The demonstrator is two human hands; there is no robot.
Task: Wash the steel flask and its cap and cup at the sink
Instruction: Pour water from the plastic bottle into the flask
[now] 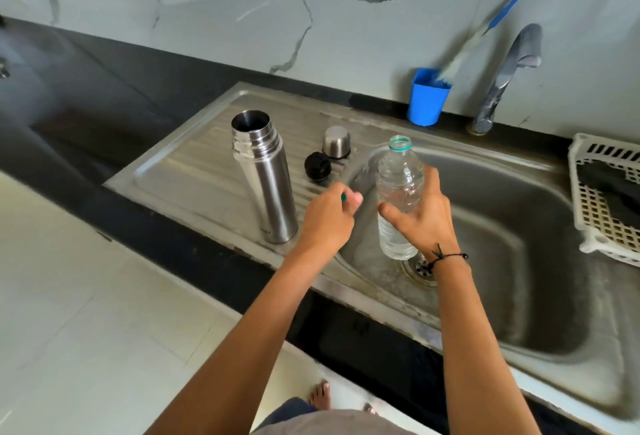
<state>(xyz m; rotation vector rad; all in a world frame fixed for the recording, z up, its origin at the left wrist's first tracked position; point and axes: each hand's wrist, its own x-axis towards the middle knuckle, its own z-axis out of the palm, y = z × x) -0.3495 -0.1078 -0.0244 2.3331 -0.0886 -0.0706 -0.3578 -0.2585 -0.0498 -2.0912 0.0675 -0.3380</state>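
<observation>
The open steel flask (265, 175) stands upright on the ribbed drainboard (194, 171), left of the basin. Behind it lie its black cap (317, 165) and, mouth down, the small steel cup (336, 141). My right hand (420, 218) grips a clear plastic water bottle (398, 192), uncapped and partly filled, held upright over the basin near the drain (421, 268). My left hand (329, 218) hovers just right of the flask's base, fingers curled around a small green bottle cap (343, 197) that barely shows.
A blue holder (426, 97) with a blue-handled brush stands at the back of the sink, beside the tap (498, 88) with a cloth draped over it. A white plastic basket (609, 195) sits at the right edge. Black counter surrounds the sink.
</observation>
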